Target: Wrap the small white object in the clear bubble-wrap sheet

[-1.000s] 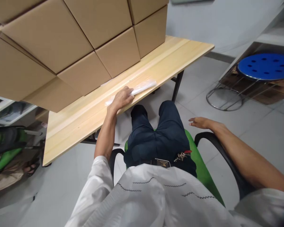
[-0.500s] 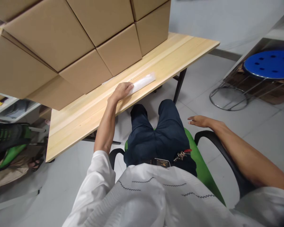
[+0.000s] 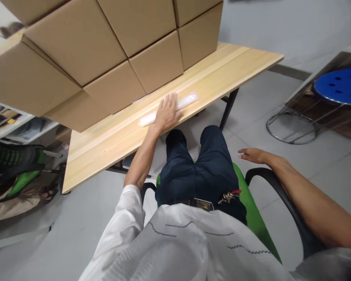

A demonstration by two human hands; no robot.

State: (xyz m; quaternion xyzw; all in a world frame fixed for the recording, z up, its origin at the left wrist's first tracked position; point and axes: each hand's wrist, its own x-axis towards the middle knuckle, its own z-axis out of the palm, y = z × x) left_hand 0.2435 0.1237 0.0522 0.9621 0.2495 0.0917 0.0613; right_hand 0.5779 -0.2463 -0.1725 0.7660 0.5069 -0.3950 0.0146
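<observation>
My left hand (image 3: pixel 166 114) lies palm down with fingers stretched out across a long white package in clear plastic (image 3: pixel 188 100). The package lies flat on the wooden table (image 3: pixel 105 150), along its near edge, and both its ends show beyond the hand. Its middle is hidden under my palm, and what is inside cannot be made out. Off to the right, my right hand (image 3: pixel 253 155) hangs over the chair's armrest (image 3: pixel 269 175) with its fingers loosely extended and nothing in them.
Stacked cardboard boxes (image 3: pixel 108 78) take up the back of the table. A blue round stool (image 3: pixel 341 86) with metal legs stands at right. On the left are another green and black chair (image 3: pixel 17 168), a person's sandalled foot (image 3: pixel 49 195) and white shelving (image 3: pixel 26 130).
My left hand was gripping the left end of the package; now it lies flat across its middle, fingers extended. The view has shifted slightly. My right hand stays by the armrest.
</observation>
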